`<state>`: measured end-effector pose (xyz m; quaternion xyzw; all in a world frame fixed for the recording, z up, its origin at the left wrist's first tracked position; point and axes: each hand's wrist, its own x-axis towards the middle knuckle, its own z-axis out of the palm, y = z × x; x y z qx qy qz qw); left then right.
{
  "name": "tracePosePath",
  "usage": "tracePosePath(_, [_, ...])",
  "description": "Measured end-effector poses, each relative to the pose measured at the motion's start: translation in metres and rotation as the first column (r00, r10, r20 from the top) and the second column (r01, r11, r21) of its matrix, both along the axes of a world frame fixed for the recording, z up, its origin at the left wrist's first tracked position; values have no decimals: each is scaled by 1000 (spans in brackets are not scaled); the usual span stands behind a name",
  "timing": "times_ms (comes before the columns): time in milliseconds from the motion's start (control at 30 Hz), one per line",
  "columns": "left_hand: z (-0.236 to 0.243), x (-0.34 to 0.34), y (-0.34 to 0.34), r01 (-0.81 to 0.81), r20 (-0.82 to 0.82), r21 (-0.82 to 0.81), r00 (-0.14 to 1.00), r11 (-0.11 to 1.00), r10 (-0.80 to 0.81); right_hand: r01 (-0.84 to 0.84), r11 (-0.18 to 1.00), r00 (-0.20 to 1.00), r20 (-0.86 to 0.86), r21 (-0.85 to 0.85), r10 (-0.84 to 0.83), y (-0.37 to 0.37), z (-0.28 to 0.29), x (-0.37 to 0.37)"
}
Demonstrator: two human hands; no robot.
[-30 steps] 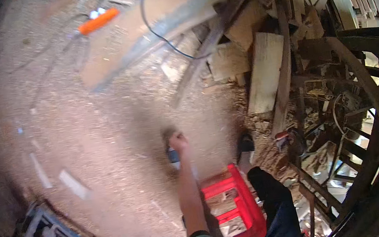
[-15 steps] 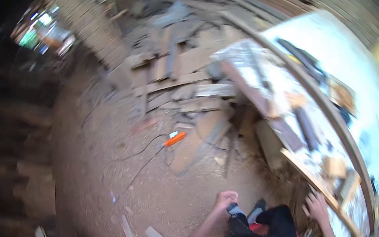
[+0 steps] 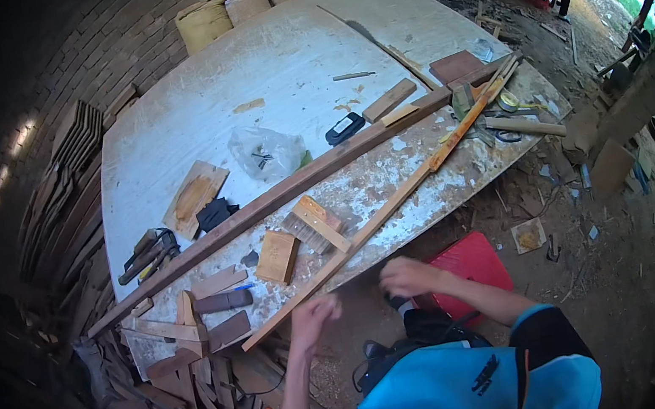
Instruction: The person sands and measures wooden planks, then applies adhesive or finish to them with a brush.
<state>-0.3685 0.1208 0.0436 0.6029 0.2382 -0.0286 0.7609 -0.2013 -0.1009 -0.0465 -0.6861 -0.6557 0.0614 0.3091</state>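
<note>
Since half a second ago the head has swung up from the sawdust floor, so the head view now takes in the whole surface [image 3: 188,132] with both hands raised before its near edge.

Head view: the left hand [image 3: 312,320] hangs blurred just beside the near end of the thin strip [image 3: 373,223], a long pale lath that runs diagonally from that edge up toward the far right. Its fingers look loosely curled, holding nothing; whether the grip is spread or pressed together I cannot tell through the blur. The right hand [image 3: 409,275] hovers near the strip too, in front of the red crate [image 3: 474,267], empty, fingers partly bent.

I judge the strip light and springy: stiff along its length, but likely to whip or sag if lifted by one end. Rough-sawn wood should not slip, though splinters are possible. Best hold is at the near end with one hand and farther along with the other.

Beside it lie the long plank [image 3: 283,194], small blocks [image 3: 278,257], and a plastic bag [image 3: 266,150].
</note>
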Motion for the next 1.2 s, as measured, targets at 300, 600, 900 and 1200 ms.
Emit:
tracePosePath(300, [21,170,-53,209,10,-5,978,978,-209,870,392,464,-229,300,-855,-134,16,180])
tracePosePath(600, [11,345,-107,519,-7,322,838,792,-546,942,163,221,-176,294,-959,-143,-36,206])
tracePosePath(900, [-11,398,-124,664,-168,483,710,571,-684,945,151,220,-221,289,-950,-143,-31,210])
tracePosePath(1200, [2,402,-133,641,-322,701,675,312,-664,942,134,204,-208,308,-957,-142,-31,209])
